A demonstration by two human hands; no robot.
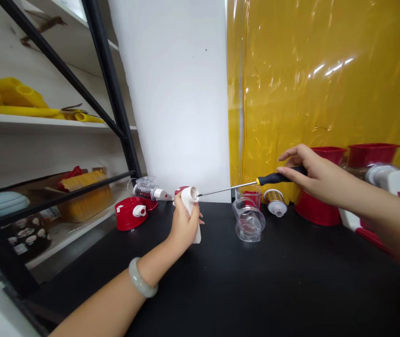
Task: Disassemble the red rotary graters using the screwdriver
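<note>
My left hand (pixel 183 223) is closed around a white plastic handle part (pixel 188 197) with a bit of red at its top, held above the black table (pixel 256 285). Between the thumb and fingers of my right hand (pixel 307 169) is the dark handle of a screwdriver (pixel 229 188) with a yellow collar. Its long metal shaft runs left, and the tip meets the round opening at the white part's end. Whether the tip sits inside a screw is too small to tell. A clear plastic housing (pixel 250 222) stands between the hands, beside a metal grater drum (pixel 276 202).
Left of my hand sit a red base (pixel 129 214) and a grater drum with a white handle (pixel 147 189). Red containers (pixel 317 210) and a white-and-red grater body (pixel 396 182) stand at the right. A black-framed shelf (pixel 115 103) borders the left, a yellow curtain (pixel 319 103) the back.
</note>
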